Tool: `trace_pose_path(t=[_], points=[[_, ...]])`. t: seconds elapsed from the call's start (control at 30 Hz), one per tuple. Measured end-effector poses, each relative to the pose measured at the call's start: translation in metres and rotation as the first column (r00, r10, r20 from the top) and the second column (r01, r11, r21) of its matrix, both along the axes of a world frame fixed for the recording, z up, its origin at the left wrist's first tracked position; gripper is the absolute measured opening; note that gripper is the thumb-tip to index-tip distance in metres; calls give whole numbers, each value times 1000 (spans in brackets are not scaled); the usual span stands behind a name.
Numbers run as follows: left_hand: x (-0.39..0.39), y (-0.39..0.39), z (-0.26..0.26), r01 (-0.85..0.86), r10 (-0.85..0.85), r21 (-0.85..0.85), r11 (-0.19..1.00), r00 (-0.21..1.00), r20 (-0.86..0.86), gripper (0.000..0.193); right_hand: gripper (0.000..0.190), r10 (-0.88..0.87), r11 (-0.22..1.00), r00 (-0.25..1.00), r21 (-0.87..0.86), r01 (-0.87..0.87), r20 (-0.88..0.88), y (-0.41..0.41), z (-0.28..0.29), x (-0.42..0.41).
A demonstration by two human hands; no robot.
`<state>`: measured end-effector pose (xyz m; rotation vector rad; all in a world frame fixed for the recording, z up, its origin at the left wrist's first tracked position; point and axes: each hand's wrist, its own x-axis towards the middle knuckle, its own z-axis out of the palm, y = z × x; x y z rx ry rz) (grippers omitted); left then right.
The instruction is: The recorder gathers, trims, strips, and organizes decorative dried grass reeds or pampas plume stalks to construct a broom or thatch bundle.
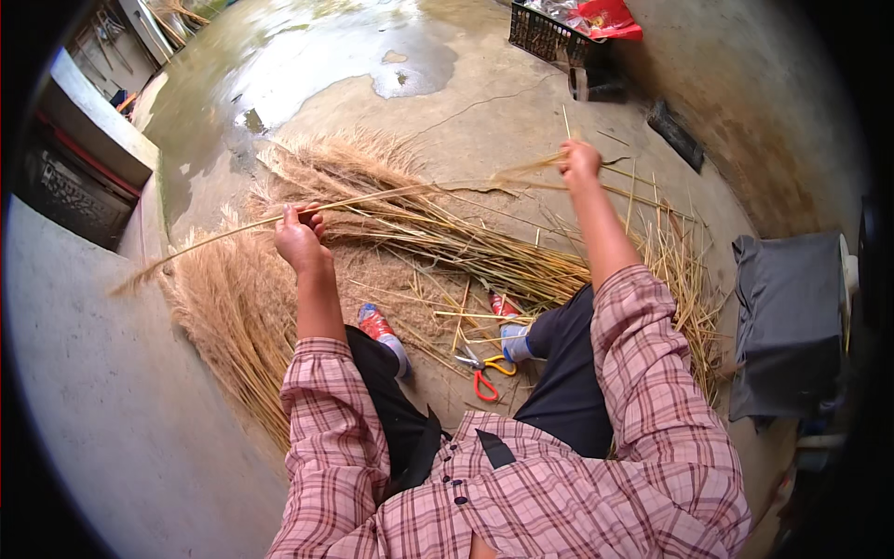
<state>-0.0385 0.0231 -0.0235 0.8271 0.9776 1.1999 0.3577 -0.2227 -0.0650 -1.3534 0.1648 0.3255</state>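
Note:
My left hand (pixel 302 236) holds a long dry grass stalk (pixel 234 233) between thumb and fingers, its feathery tip pointing down to the left. Farther forward on the right, my right hand (pixel 581 162) is closed on blurred strips of stalk, with a thin piece sticking up from the fist. Beneath my hands a bundle of plumed grass stalks (pixel 475 244) lies across the floor, plumes to the left and cut ends to the right. Another heap of plumed grass (pixel 237 307) lies below my left hand. Scissors with one red and one yellow handle (pixel 487 368) lie spread between my feet.
Loose stalks and straw (pixel 681 279) are scattered at the right. A black plastic crate (pixel 548 35) with a red bag stands at the top right, near the wall. A dark cloth-covered object (pixel 789 325) is at the far right. Wet concrete (pixel 349 49) shines ahead; a low wall (pixel 105 363) runs along the left.

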Motion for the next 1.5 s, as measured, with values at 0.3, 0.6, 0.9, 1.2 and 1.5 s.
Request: trace_pose_path(t=[0.3,0.6,0.9,1.2,1.5], points=[[24,-19,8,6,-6,-1,1000,1000,-14,26,35,717,684,691,-102,-723,-94,-11,63,-48],[32,-29,10,153,-153,-14,988,988,0,15,40,993,81,121,-697,-712,-9,26,59,-138],[61,-75,-3,524,-523,-121,843,851,46,21,37,926,329,373,-367,-870,-54,48,42,-172],[49,-54,1,278,-277,-32,960,961,23,22,23,286,951,958,-130,-280,26,35,12,-73],[5,-2,4,-54,53,-33,998,998,-39,19,32,-428,892,902,-135,432,63,-102,-31,55]])
